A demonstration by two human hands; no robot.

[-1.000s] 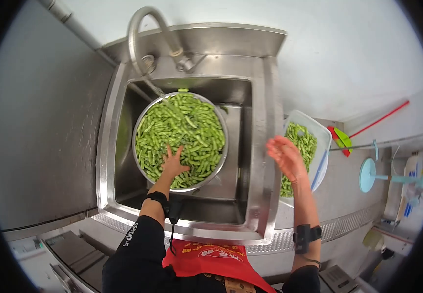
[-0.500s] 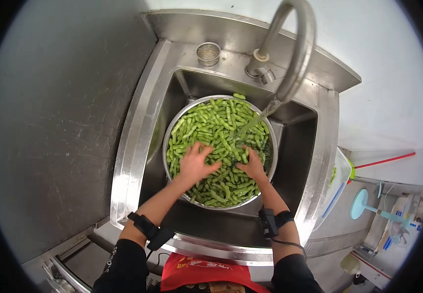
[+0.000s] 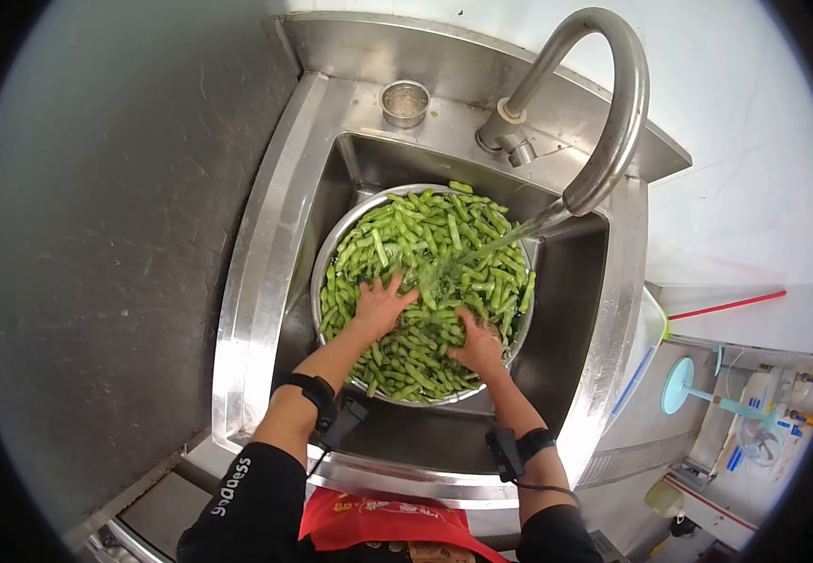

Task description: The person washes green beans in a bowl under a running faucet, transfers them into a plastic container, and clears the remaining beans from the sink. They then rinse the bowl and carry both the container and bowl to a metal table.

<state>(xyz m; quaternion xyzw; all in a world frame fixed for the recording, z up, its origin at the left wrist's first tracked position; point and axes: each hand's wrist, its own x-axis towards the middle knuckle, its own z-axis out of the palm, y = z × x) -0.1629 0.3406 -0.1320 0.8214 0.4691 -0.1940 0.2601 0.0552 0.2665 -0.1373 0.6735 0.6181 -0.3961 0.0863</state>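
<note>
A round metal basin (image 3: 328, 246) full of green bean pods (image 3: 418, 353) and water sits inside the steel sink. My left hand (image 3: 383, 306) is among the pods left of the middle, its fingers spread and fingertips partly sunk between them. On the right, my right hand (image 3: 478, 343) rests in the pods near the basin's right side, thumb and fingers apart. Neither hand grips anything visible. Water runs from the curved faucet (image 3: 613, 122) onto the pods beyond my hands.
The steel sink (image 3: 575, 281) surrounds the basin. A small metal strainer cup (image 3: 405, 103) stands on its back ledge. To the right are a white container with a blue edge (image 3: 634, 380), a red stick (image 3: 728, 305) and a light blue round-ended tool (image 3: 678, 386).
My left hand has moved slightly right and my right hand slightly down. The faucet spout appears farther right, and the water stream now lands nearer the basin's middle.
</note>
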